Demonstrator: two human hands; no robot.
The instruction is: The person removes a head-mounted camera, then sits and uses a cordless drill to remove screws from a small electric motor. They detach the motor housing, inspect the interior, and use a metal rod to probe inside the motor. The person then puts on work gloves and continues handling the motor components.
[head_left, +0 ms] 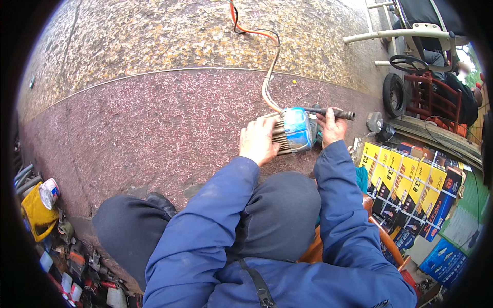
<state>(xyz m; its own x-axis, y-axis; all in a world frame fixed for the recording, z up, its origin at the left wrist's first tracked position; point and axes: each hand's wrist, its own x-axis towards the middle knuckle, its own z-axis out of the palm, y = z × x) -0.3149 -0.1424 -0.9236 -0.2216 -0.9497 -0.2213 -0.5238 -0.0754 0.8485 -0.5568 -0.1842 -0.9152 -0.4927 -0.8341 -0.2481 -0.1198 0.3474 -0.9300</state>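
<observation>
So the blue-faced motor [297, 127] is set in front of the bent knee [282, 208], over the speckled reddish floor [154, 118], probably so both sides can be reached. The left grip [258, 141] is laid over its thin grey metal fins, seemingly for steadying; how far it's closed can't be told. The dark ribbed rod [346, 114] is pinched in the right grip [333, 124], its ridges likely handy against slipping. Bendy cable [266, 90] is fed in from the far side.
</observation>
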